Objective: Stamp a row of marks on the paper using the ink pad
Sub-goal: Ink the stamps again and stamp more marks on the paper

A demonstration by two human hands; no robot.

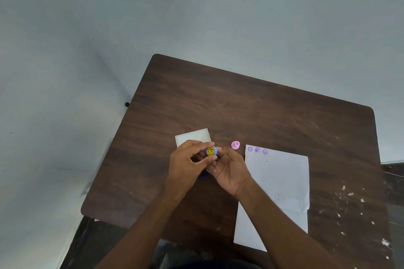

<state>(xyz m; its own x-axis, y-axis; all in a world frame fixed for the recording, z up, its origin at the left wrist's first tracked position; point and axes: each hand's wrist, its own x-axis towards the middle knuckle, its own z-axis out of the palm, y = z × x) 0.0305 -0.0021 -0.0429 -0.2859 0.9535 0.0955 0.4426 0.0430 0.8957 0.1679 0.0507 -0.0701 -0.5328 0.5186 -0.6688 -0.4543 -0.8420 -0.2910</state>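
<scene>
Both hands meet above the middle of the dark wooden table (240,102). A small purple stamp (211,151) with a yellow smiley sticker on its end is held between them. My left hand (188,162) pinches it from the left, and my right hand (229,168) grips it from the right and below. The white paper (279,181) lies to the right, with three purple marks (257,150) in a row at its top left corner. A pink stamp (235,144) stands between the hands and the paper. I cannot pick out an ink pad for certain.
A shallow white tray or lid (196,136) lies just beyond my left hand, partly hidden by it. The table's right side carries white paint flecks (349,194). The table's left edge drops to a pale floor.
</scene>
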